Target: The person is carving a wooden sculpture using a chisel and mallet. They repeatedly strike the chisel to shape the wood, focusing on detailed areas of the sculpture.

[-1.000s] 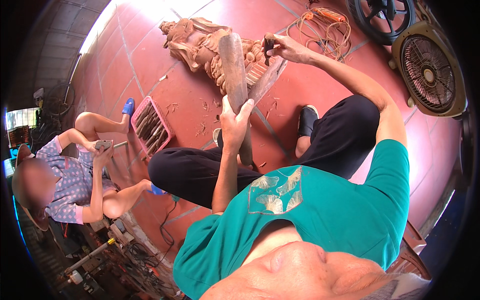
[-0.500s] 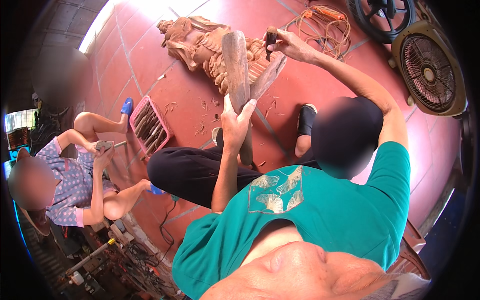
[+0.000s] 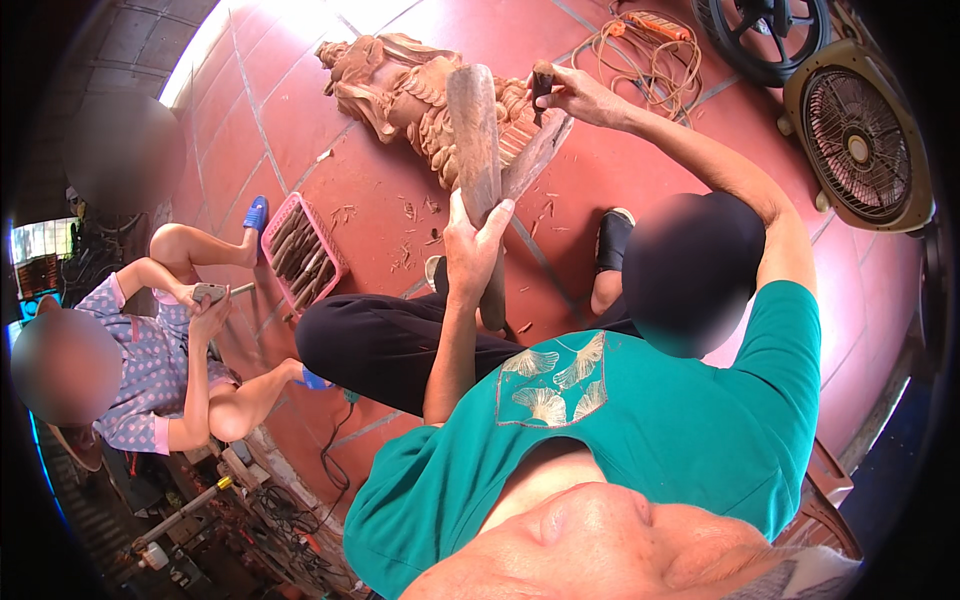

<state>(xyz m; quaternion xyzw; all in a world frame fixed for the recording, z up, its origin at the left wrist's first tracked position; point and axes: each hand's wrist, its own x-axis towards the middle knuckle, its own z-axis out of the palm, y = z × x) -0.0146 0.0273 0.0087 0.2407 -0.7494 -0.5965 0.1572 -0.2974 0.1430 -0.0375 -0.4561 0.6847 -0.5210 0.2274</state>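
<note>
My left hand is closed round a long, flat wooden club, its wide end pointing away from me and its narrow end hanging below my fist. Behind it, a second wooden piece slants up to the right; whether it is joined to the first I cannot tell. Between the fingers and thumb of my right hand is a short dark wooden handle, upright, just above that slanting piece's far end. Beyond both hands a carved wooden figure lies on the floor, partly hidden by the club.
Wood chips lie on the red tile floor. To the left stands a pink basket of wooden-handled tools, near a seated person with a phone. An orange cord, a black wheel and a fan are at far right.
My right hand and the dark handle have shifted very slightly. My left hand keeps its hold on the club. The seated person's head has moved a little to the left.
</note>
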